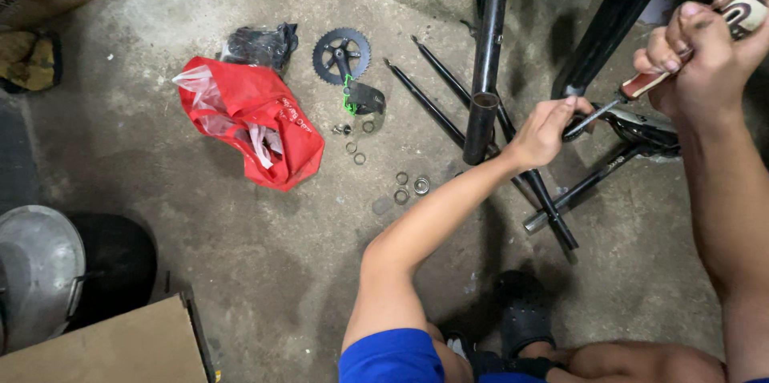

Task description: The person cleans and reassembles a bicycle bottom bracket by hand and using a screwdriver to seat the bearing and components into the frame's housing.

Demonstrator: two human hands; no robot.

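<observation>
Right hand [709, 62] fingers wrapped round screwdriver [641, 90] handle, shaft slanting down-left, tip by left hand [545, 131] fingers pinching black frame part [641, 128].

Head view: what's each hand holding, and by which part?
Right hand grips a screwdriver by its red-and-cream handle. Left hand pinches the screwdriver's metal shaft near the tip, against the black bicycle frame.

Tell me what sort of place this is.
Probably an informal bicycle repair spot, on a bare concrete floor. A black bike frame lies stripped, a chainring with crank and loose bearing rings sit on the floor, and the right hand works a screwdriver.
</observation>
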